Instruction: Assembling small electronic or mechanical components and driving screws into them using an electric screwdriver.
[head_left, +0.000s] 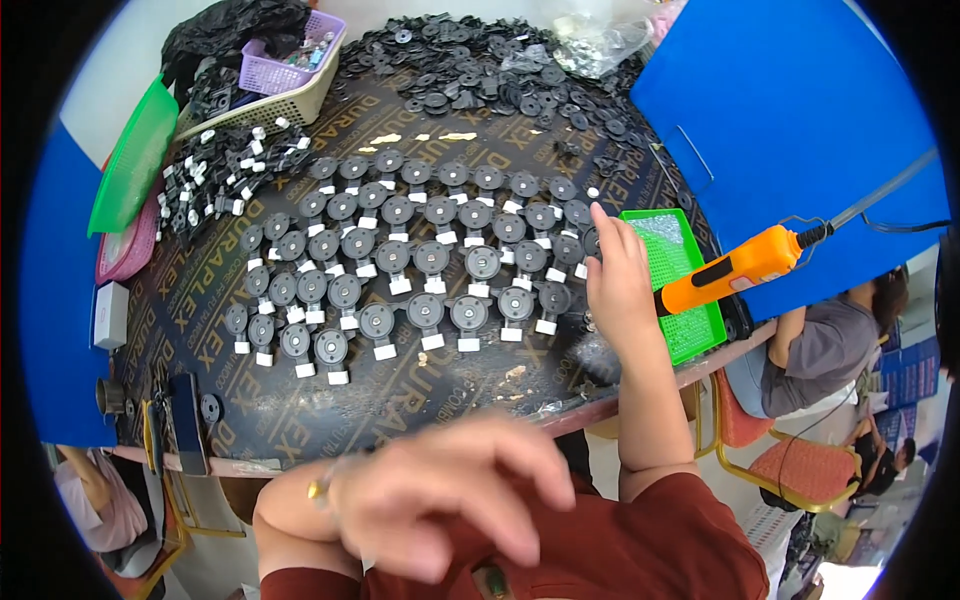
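My left hand (pixel 455 490) is raised close to the camera, slightly blurred, with its fingers apart and nothing seen in them. At the right end of the rows, my right hand (pixel 622 278) has its fingers stretched out beside a black round disc (pixel 591 242); whether they touch it I cannot tell. Several black discs with white blocks, such as this wheel-like piece (pixel 469 314), lie in curved rows on the dark table (pixel 440 385). An orange electric screwdriver (pixel 735 268) hangs over a green basket (pixel 690 342) holding small silvery pieces; its tip is hidden near my right wrist.
Loose black parts (pixel 500 75) are heaped at the back. Black-and-white pieces (pixel 235 170) lie left, near a beige basket (pixel 312 98) and a green basket (pixel 135 160). Blue panels (pixel 790 130) flank the table. A phone (pixel 188 425) lies front left. Other people sit nearby.
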